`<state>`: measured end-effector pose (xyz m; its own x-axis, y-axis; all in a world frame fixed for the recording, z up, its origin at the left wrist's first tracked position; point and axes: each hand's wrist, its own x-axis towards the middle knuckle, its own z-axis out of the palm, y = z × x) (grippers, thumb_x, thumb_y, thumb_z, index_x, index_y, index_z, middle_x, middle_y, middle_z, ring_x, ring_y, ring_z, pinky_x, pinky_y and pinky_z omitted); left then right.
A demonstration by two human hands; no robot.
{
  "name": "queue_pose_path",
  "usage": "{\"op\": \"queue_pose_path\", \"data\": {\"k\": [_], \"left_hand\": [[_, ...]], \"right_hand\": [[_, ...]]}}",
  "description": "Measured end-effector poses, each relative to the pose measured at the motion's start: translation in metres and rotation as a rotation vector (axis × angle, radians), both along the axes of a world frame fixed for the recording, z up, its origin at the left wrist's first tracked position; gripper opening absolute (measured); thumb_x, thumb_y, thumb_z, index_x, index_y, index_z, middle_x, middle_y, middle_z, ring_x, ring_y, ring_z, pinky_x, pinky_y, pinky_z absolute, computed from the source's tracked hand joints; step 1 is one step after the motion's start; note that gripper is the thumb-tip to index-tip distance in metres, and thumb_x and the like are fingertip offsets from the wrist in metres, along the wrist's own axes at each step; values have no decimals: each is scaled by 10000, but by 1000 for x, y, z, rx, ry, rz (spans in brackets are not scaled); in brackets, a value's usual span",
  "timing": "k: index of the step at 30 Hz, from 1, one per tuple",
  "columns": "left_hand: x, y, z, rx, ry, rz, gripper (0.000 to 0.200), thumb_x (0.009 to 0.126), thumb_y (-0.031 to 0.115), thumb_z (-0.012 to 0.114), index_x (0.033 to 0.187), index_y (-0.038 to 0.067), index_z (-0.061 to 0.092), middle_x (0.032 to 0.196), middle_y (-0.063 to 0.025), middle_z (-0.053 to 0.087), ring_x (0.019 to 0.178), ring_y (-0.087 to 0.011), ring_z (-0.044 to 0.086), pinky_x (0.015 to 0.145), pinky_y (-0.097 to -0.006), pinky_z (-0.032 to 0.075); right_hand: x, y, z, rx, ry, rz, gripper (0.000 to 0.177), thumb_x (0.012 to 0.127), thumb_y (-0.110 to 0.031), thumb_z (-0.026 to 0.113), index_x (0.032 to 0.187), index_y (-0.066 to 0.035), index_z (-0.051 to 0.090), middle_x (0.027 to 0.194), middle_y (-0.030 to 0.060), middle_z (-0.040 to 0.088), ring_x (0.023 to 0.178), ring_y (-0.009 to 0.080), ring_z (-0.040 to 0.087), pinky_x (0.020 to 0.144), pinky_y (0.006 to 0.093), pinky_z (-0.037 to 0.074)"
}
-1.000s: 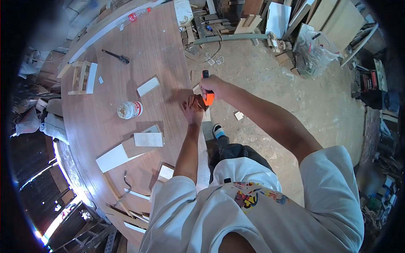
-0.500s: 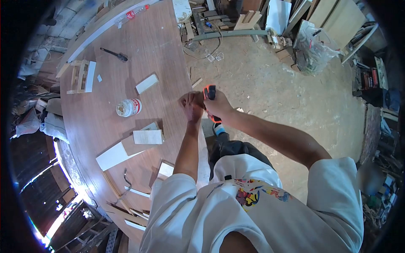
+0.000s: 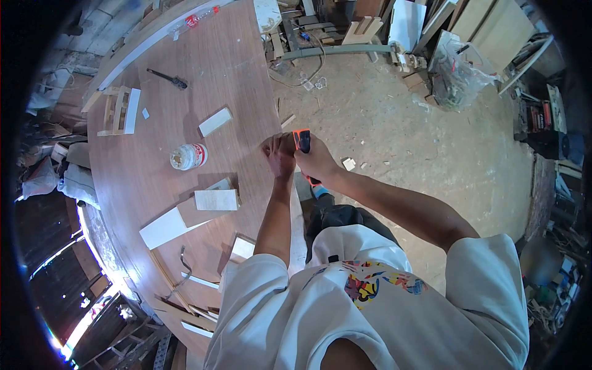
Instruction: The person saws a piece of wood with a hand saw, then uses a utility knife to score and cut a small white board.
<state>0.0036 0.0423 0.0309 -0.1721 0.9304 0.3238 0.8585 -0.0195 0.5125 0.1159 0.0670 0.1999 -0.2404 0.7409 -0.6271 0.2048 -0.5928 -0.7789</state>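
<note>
My right hand (image 3: pixel 317 160) grips an orange and black hand tool (image 3: pixel 302 141) at the right edge of the brown wooden table (image 3: pixel 185 74). My left hand (image 3: pixel 279 154) is closed right beside it, pressed against the tool's head at the table edge. Whatever sits between the left fingers is too small to make out. A white glue jar (image 3: pixel 189 156) lies on the table to the left of both hands.
Several pale wood offcuts (image 3: pixel 216 122) (image 3: pixel 216 200) (image 3: pixel 163 229) lie on the table, with a small wooden frame (image 3: pixel 117 112) and a dark tool (image 3: pixel 168 78) farther back. Scrap boards, a hose and a plastic bag (image 3: pixel 459 74) clutter the dusty floor beyond.
My right hand swung the orange tool from upright above the table edge down beside my left hand, then drew in closer. My left hand stayed at the table edge.
</note>
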Motion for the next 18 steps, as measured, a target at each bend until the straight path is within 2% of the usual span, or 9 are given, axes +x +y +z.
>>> {"op": "queue_pose_path", "data": {"k": [9,11,12,14,16,18], "left_hand": [[3,1,5,30,14,23,338,698,187,612,1034,155,610,1025,-17,566,1026,-216,513,894,-426,311],[0,-1,5,13,41,-13,310,716,173,599,1025,154,615,1046,-15,570,1024,-217,518,909,-412,312],[0,1,4,14,40,-17,310,716,173,599,1025,154,615,1046,-15,570,1024,-217,518,909,-412,312],[1,1,3,42,7,12,276,715,123,599,991,117,618,1036,-39,575,1019,-240,521,901,-403,342],[-1,2,-10,50,-33,-7,266,711,94,597,977,94,612,1021,-58,575,1015,-254,522,889,-403,358],[-2,2,-10,23,-41,-15,258,696,30,596,953,46,588,989,-108,568,997,-298,524,855,-421,392]], "right_hand": [[9,-10,-6,99,-16,-13,167,816,-38,455,983,-38,453,651,35,472,433,121,479,377,292,405],[12,-6,-10,9,115,-108,95,759,-47,491,846,-40,453,625,76,503,442,188,527,390,348,413],[12,4,-14,10,114,-112,95,759,-47,491,846,-40,453,625,76,503,442,188,527,390,348,413],[6,33,-22,-76,50,29,33,759,-28,502,781,-13,483,611,85,503,441,184,518,392,355,419],[-5,62,-13,-262,200,-14,39,785,-2,511,798,-29,487,564,63,472,441,171,472,413,340,407],[-17,88,-13,-323,189,-35,59,759,17,533,728,-11,491,568,86,476,439,185,460,421,341,400]]}}
